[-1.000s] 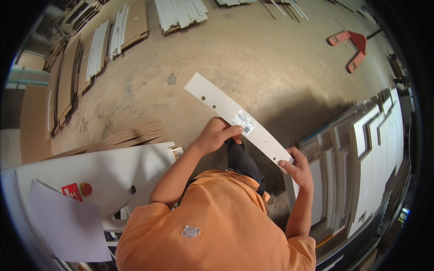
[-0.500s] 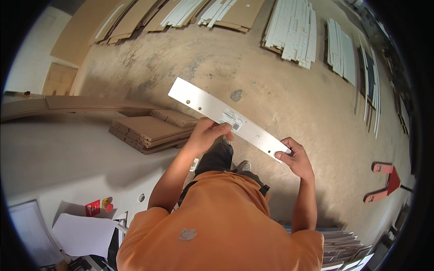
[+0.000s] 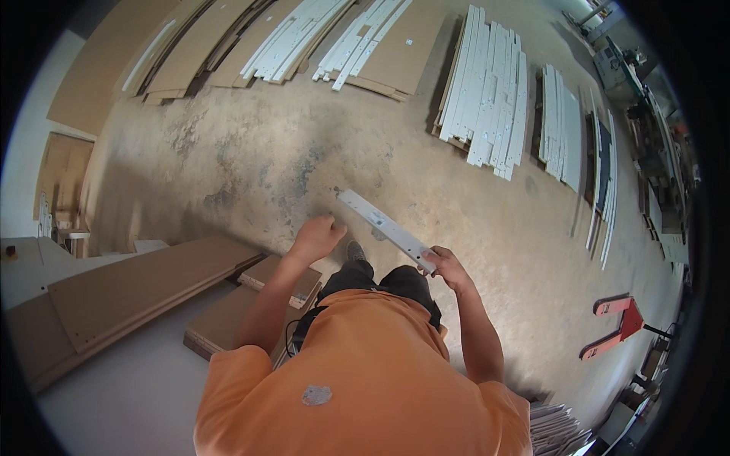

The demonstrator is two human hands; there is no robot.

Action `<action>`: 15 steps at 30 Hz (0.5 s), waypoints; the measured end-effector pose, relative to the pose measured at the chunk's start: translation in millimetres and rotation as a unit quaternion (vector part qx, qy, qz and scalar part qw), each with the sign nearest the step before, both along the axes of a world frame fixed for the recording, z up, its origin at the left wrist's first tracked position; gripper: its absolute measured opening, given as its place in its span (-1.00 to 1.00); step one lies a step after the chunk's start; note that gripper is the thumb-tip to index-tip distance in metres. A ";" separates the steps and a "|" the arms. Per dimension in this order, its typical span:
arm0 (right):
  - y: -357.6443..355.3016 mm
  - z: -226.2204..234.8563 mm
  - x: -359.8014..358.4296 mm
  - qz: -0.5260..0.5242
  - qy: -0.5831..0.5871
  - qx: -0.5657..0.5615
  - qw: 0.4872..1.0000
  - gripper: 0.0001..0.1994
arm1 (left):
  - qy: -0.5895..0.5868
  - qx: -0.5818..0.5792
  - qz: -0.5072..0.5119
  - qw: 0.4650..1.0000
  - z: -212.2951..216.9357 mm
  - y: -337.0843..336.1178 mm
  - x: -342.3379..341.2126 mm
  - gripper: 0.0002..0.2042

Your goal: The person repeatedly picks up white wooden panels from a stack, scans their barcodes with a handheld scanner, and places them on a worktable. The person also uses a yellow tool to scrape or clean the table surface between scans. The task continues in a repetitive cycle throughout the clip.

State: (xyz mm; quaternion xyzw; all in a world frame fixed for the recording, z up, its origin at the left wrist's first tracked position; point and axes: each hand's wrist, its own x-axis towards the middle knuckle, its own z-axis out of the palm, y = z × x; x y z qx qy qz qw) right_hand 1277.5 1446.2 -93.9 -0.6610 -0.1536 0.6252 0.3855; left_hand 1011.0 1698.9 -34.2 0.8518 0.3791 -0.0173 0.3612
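Observation:
A long, narrow white board [image 3: 395,235] with a few small holes and a label hangs slantwise in front of me, above the floor. My right hand [image 3: 442,267] grips its near right end, thumb on the upper face. The board's far end points away to the left. My left hand [image 3: 318,239] is apart from the board, just left of it, with its fingers curled in. Nothing shows in that hand, though the inside of its fingers is hidden.
Brown panels [image 3: 152,296] and a lower brown stack [image 3: 220,315] lie on my left. Across the floor are piles of white boards [image 3: 487,91], brown sheets [image 3: 411,53] and narrower white panels [image 3: 561,125]. A red pallet jack [image 3: 630,323] stands at right.
My left hand has let go of the board and moved left, its fingers curled. My right hand keeps its grip, now lower and further left. The view has turned, showing more floor.

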 end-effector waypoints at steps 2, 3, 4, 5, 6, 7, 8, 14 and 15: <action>21.7 -43.2 27.7 -0.035 -0.041 -0.075 0.996 -0.69 | -0.001 -0.012 0.015 1.000 1.1 39.6 11.5 -0.62; 30.1 -67.4 41.5 -0.049 -0.051 -0.107 0.992 -0.70 | -0.008 -0.015 0.036 0.999 -1.7 59.1 15.4 -0.62; 34.0 -92.6 52.3 -0.061 -0.065 -0.147 0.985 -0.71 | -0.013 -0.024 0.061 0.998 -9.0 75.6 14.5 -0.62; 35.9 -117.5 63.4 -0.072 -0.079 -0.190 0.976 -0.72 | -0.040 -0.022 0.087 0.995 -20.9 90.7 12.2 -0.61; 38.1 -142.6 73.8 -0.075 -0.080 -0.215 0.970 -0.73 | 0.000 -0.043 0.116 0.992 -39.2 106.8 5.6 -0.62; 38.3 -166.0 82.7 -0.077 -0.081 -0.243 0.964 -0.73 | 0.019 -0.054 0.146 0.988 -62.4 122.2 -6.2 -0.62; 39.9 -186.3 91.7 -0.078 -0.098 -0.293 0.948 -0.74 | 0.007 -0.047 0.170 0.984 -89.2 137.1 -21.2 -0.62; 115.6 -254.0 143.8 -0.174 0.000 -0.382 0.907 -0.76 | 0.203 -0.377 0.553 0.715 -192.8 142.0 -167.9 -0.68; 141.5 -258.7 156.2 -0.184 0.035 -0.362 0.913 -0.77 | 0.254 -0.436 0.624 0.597 -187.8 135.9 -185.5 -0.63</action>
